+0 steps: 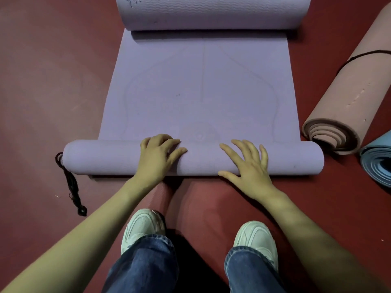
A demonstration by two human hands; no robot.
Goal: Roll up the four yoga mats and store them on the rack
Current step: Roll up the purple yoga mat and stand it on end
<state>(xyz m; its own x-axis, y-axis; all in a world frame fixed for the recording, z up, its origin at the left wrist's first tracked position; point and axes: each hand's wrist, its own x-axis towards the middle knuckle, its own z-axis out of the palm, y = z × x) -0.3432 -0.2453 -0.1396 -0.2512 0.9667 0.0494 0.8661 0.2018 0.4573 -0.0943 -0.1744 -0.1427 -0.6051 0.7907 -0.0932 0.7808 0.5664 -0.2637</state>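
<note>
A purple yoga mat (pixel 201 85) lies on the red floor, its near end rolled into a tube (pixel 101 157) and its far end still curled in a big roll (pixel 213 11). My left hand (pixel 158 157) rests on top of the near tube, fingers bent over its far side. My right hand (pixel 247 161) presses flat on the tube with fingers spread. A black cord (pixel 72 182) hangs from the tube's left end.
A rolled pink mat (pixel 351 98) tied with a black cord lies at the right, and a rolled blue mat (pixel 378 159) sits beside it at the right edge. My two white shoes (pixel 143 227) stand on the floor just behind the tube.
</note>
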